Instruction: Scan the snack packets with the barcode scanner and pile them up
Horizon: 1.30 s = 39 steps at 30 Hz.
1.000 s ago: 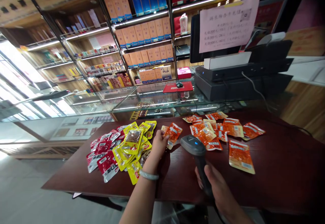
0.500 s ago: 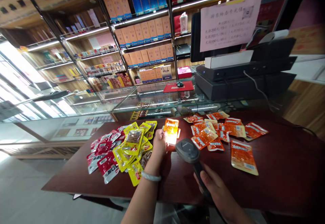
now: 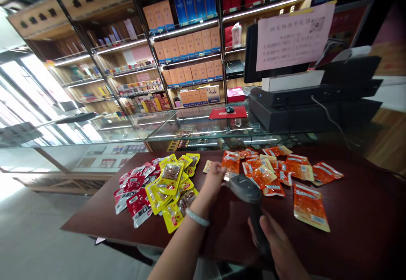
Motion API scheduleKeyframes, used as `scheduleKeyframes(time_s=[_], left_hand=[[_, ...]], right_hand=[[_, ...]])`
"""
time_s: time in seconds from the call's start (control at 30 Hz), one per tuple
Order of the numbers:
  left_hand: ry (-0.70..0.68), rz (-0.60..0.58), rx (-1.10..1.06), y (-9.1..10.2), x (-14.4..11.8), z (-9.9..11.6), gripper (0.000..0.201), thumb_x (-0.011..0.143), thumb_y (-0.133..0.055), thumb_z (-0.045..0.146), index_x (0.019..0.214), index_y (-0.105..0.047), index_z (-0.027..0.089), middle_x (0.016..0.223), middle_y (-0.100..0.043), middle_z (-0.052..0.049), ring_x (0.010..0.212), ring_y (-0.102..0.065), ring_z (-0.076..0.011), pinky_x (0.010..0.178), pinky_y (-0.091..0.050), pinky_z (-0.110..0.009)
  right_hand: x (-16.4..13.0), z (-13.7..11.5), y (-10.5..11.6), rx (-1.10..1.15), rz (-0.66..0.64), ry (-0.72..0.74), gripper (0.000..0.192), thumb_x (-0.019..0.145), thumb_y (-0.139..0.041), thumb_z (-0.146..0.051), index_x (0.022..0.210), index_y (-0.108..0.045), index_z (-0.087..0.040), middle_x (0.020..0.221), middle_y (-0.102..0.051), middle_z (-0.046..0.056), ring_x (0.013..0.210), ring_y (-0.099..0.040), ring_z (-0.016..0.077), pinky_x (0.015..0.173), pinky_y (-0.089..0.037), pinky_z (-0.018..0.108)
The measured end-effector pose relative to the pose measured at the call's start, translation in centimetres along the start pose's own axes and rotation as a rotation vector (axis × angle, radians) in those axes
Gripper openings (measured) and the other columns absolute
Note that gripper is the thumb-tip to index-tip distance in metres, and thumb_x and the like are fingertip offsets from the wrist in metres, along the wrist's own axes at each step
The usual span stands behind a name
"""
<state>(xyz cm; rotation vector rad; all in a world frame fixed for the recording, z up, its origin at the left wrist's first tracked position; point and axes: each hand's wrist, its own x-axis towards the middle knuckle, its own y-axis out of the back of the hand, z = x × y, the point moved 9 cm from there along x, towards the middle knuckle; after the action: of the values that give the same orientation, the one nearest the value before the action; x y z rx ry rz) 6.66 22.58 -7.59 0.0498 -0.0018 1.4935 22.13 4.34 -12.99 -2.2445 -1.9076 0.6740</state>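
- An orange snack packet (image 3: 230, 163) is held up just above the dark red table (image 3: 358, 229), near the table's middle, at the left edge of the orange pile.
- The left hand (image 3: 213, 179) pinches that packet by its left side, fingers closed on it; a pale bangle (image 3: 197, 217) sits on the wrist.
- The right hand (image 3: 277, 246) is wrapped around the handle of a black barcode scanner (image 3: 249, 197), low in the picture and near the table's near edge.
- The scanner's head sits just right of and below the held packet, very close to it.
- Another small pale packet (image 3: 207, 166) lies flat just left of the left hand's fingers.
- To the right, a loose pile of orange packets (image 3: 279, 170) spreads over the table; one large orange packet (image 3: 310, 206) lies apart, nearer than the rest.
- To the left, yellow packets (image 3: 171, 180) overlap in a heap, and red packets (image 3: 135, 189) lie further left, touching them.
- Beyond the table stands a glass counter (image 3: 177, 125), with a black till (image 3: 314, 102) at its right end and a pink notice (image 3: 293, 37) above it.
- Shelves of boxes (image 3: 190, 47) fill the far wall.
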Motion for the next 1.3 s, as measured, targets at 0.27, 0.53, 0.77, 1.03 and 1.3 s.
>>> scheduleKeyframes(time_s=[0.27,0.53,0.77,1.03,1.3], left_hand=[[-0.250,-0.084,0.727,0.2,1.2,3.9,0.050,0.083,-0.055,0.012,0.132,-0.055,0.017,0.135,-0.060,-0.016,0.126,-0.053,-0.0263,0.109,-0.037,-0.041],[-0.028,-0.023,1.352,5.8,3.9,1.6,0.078,0.077,-0.069,0.035,0.146,-0.040,0.013,0.135,-0.057,-0.022,0.128,-0.050,-0.0357,0.103,-0.037,-0.043],[0.034,-0.133,1.059,4.2,4.7,0.5,0.046,0.060,-0.082,0.025,0.103,-0.067,0.017,0.096,-0.072,-0.010,0.090,-0.067,-0.0248,0.077,-0.045,-0.029],[-0.056,0.221,0.772,5.6,0.4,3.0,0.012,0.089,-0.050,0.031,0.087,-0.056,0.021,0.075,-0.062,0.000,0.068,-0.057,-0.0140,0.060,-0.036,-0.023],[-0.197,0.320,0.516,5.4,-1.5,4.3,0.016,0.085,-0.054,0.037,0.080,-0.054,0.021,0.064,-0.054,0.004,0.060,-0.049,-0.0126,0.058,-0.033,-0.023]], right_hand=[[0.1,-0.5,-0.6,0.076,-0.047,0.008,0.045,0.082,-0.064,-0.064,0.087,-0.067,-0.020,0.064,-0.058,-0.001,0.058,-0.048,0.0150,0.055,-0.041,0.026],[-0.4,-1.0,-1.7,0.063,-0.162,0.049,0.040,0.092,-0.054,-0.058,0.083,-0.062,-0.020,0.064,-0.049,-0.004,0.058,-0.040,0.0122,0.055,-0.033,0.026],[-0.2,-1.2,-1.5,0.036,-0.112,0.042,0.043,0.088,-0.058,-0.061,0.086,-0.062,-0.018,0.066,-0.053,-0.003,0.059,-0.044,0.0130,0.057,-0.036,0.026],[-0.1,-0.9,-1.1,0.029,-0.095,0.046,0.046,0.084,-0.061,-0.065,0.088,-0.067,-0.019,0.065,-0.057,-0.002,0.058,-0.048,0.0140,0.054,-0.038,0.026],[-0.6,-0.9,-1.3,-0.087,-0.040,0.031,0.068,0.071,-0.071,-0.070,0.117,-0.070,-0.020,0.078,-0.071,0.005,0.066,-0.059,0.0198,0.060,-0.047,0.031]])
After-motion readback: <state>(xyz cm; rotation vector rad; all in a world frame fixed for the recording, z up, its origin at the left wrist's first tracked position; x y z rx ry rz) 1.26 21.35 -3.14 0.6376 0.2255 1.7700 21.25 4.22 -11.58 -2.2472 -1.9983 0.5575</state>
